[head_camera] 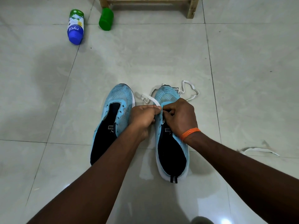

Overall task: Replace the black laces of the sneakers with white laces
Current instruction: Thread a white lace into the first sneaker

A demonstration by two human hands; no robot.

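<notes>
Pale glossy tiles (242, 62) fill the view, with the legs of a wooden frame (192, 8) at the far edge. Two light-blue sneakers stand side by side on the floor, toes pointing away. The left sneaker (123, 101) shows bare eyelets and an open dark tongue, with no lace in it at all. The right sneaker (168, 96) is being worked on near the toe end of its eyelet rows. The left hand (142, 117) has its fingers curled and pinches a white lace (156, 102) just beside the shoe's inner edge; the rest of that lace trails loosely over the toe and across the floor beyond. The right hand (181, 117) is curled tightly over the lowest eyelets, thumb and forefinger pinched, apparently on the same lace, though its fingers hide the exact hold. No black lace is in view, so the removal seems done; the threading has barely begun on one shoe and not yet on the other. Two bottles lie well apart from the shoes, a blue-and-white bottle (75, 28) and a green bottle (106, 19). A second white lace (258, 150) waits on the tiles to the right. An orange thread band (190, 134) circles the right wrist.
</notes>
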